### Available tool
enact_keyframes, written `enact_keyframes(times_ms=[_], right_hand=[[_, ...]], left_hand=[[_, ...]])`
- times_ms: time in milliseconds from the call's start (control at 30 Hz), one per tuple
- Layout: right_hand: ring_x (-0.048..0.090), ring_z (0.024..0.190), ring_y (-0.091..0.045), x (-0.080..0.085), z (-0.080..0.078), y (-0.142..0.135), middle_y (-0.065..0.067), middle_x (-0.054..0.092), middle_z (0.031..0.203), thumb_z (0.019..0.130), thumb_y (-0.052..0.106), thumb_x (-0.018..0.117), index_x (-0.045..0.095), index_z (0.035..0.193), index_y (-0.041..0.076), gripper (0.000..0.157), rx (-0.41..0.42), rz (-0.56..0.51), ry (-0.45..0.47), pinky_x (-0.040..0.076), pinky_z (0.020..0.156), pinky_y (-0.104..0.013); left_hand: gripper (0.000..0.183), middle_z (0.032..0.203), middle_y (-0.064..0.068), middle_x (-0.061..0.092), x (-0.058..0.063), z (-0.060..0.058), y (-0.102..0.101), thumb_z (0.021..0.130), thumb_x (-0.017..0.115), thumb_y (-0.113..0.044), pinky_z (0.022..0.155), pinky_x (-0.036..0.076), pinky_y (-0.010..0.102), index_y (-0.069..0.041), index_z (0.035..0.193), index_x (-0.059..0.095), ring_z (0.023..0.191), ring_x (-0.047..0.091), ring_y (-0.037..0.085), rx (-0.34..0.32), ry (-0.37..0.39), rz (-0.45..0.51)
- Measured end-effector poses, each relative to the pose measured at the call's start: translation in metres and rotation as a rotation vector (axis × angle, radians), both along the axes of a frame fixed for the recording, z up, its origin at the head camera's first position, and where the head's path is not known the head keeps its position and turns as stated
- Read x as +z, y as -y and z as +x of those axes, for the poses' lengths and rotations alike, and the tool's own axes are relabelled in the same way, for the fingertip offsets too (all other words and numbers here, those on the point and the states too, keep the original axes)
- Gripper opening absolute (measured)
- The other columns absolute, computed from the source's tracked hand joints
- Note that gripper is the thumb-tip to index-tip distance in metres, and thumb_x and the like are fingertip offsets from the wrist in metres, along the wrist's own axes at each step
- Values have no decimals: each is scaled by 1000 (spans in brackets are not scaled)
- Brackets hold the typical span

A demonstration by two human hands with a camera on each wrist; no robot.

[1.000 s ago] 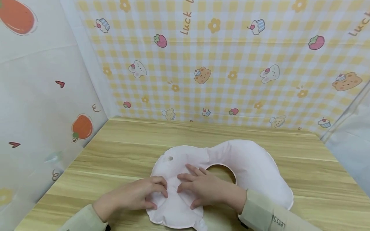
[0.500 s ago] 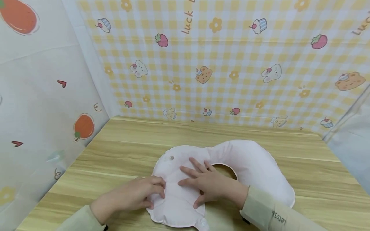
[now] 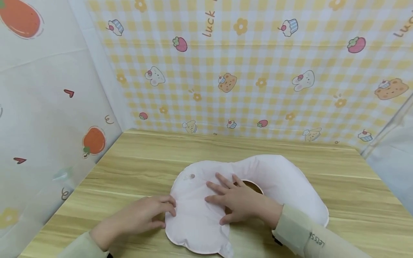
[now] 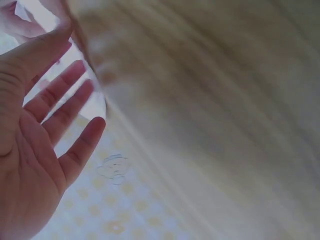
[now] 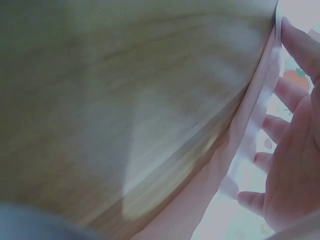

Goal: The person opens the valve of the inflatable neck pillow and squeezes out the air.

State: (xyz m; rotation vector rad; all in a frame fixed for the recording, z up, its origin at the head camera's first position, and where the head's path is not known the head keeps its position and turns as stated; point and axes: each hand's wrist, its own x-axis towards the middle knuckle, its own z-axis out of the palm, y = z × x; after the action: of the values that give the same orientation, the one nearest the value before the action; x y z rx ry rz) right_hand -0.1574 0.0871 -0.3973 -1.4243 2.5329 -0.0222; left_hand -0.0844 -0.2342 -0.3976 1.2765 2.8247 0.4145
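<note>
A pale pink U-shaped neck pillow (image 3: 287,182) lies on the wooden table with its hollow toward me. Its left lobe looks flatter and creased, while the right lobe is plumper. A small greyish round spot shows near the top of the left lobe, and a clear tab sticks out at its lower tip. My right hand (image 3: 242,202) rests on the left lobe beside the hollow, fingers spread. At the pillow's outer left edge is my left hand (image 3: 148,215), fingertips right at the seam. The left wrist view shows that hand's fingers (image 4: 65,115) loosely extended, palm partly visible.
The wooden tabletop (image 3: 138,161) runs back to a yellow checked cloth wall (image 3: 200,61). A white printed sheet (image 3: 42,107) hangs along the left side, and a pale sheet (image 3: 393,154) hangs on the right.
My left hand has slid left from the lobe to its outer edge. My right hand has spread its fingers and shifted slightly right and away from me. The left lobe looks smoother.
</note>
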Motion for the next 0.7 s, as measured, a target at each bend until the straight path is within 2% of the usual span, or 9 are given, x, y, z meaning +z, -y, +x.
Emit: enact_keyframes(times_ms=[133,233,333,433,567,700], right_hand=[[13,155,-32,3,2,-3,1,30,164,88,50,69,54,142,33,58,32,-52,-10,26,115,-68],[26,152,-30,7,5,-5,1,41,158,90,44,70,60,136,31,49,74,-120,-18,36,112,-62],[44,142,-24,10,7,-7,-1,54,146,88,37,73,66,128,25,42,145,-229,-24,45,109,-49],[55,126,-17,8,8,-10,0,62,130,86,32,76,69,119,20,36,216,-347,-11,48,105,-32],[57,112,-9,5,10,-10,5,62,119,85,30,78,71,114,19,32,268,-433,35,48,98,-23],[54,105,-6,2,11,-9,9,63,111,85,33,77,71,112,21,30,294,-446,48,46,94,-19]], left_hand=[[25,115,-9,65,4,0,-5,83,75,-7,87,56,30,-20,104,69,105,64,9,-49,-42,29],[25,113,-11,64,12,-1,-13,85,72,-7,88,55,29,-20,106,69,104,62,6,-94,-48,61],[23,114,-13,64,19,-2,-25,87,73,-13,91,54,28,-20,109,68,107,60,4,-143,-37,98],[21,116,-12,64,22,-1,-37,89,73,-16,94,53,27,-21,109,69,110,59,4,-183,-18,124],[21,118,-11,64,20,-2,-48,89,74,-19,96,52,24,-20,109,70,113,59,5,-228,5,139],[22,119,-9,66,15,-4,-55,88,74,-19,98,50,23,-19,110,72,115,59,6,-269,34,143]])
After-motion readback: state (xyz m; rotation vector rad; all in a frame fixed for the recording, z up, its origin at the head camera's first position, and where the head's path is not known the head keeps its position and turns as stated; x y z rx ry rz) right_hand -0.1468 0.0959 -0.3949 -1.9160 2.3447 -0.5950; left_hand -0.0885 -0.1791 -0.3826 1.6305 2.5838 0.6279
